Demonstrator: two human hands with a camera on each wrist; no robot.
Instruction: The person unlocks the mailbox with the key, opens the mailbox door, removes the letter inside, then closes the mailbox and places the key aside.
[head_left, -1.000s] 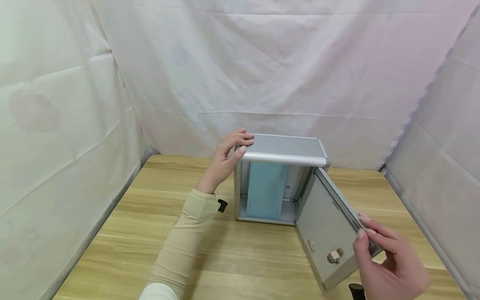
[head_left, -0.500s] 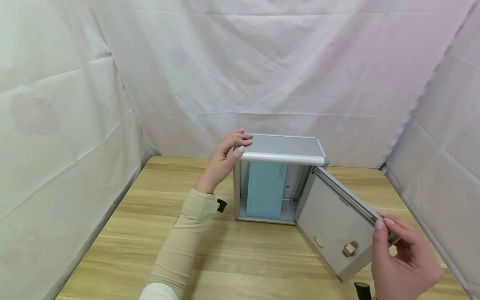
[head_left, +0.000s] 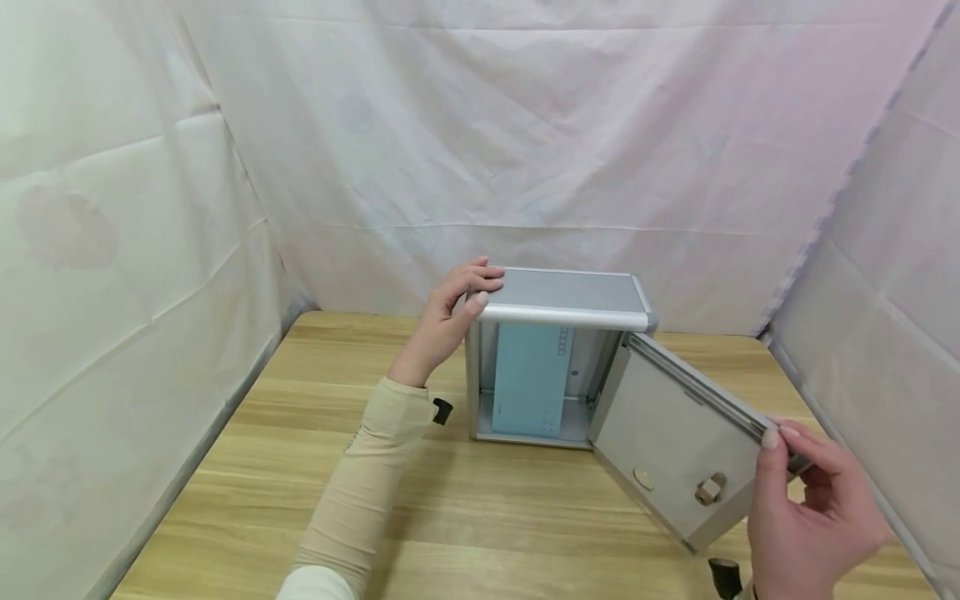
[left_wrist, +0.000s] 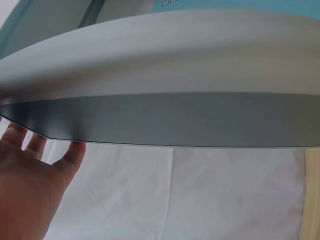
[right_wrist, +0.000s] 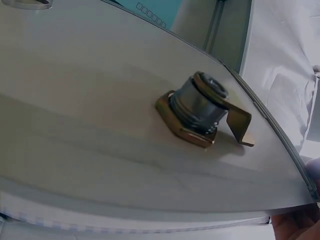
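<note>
A grey metal letter box (head_left: 570, 290) with silver edges stands upright, its front door (head_left: 667, 417) swung out to the right. My left hand (head_left: 442, 321) grips the box's top left corner, fingers over the top and thumb at the front edge. With thumb and fingers, my right hand (head_left: 817, 508) pinches the door's free upper corner. A light blue envelope (head_left: 528, 383) with small printed squares stands inside, leaning on the back wall. On the door's inner face sits a cam lock (right_wrist: 195, 110) with a bent brass-coloured tab. Only part of the right hand's fingers shows in the right wrist view.
The box rests on a wood-grain table (head_left: 465, 517) near its back. Pale cloth (head_left: 450, 125) hangs behind and on both sides. A small round fitting (head_left: 642, 479) sits on the door's inner face. Black wrist-camera parts (head_left: 442, 410) stick out by both wrists.
My right hand has drawn the door wider open, moving right and slightly away from me. My left hand stays on the box corner; the envelope stays inside.
</note>
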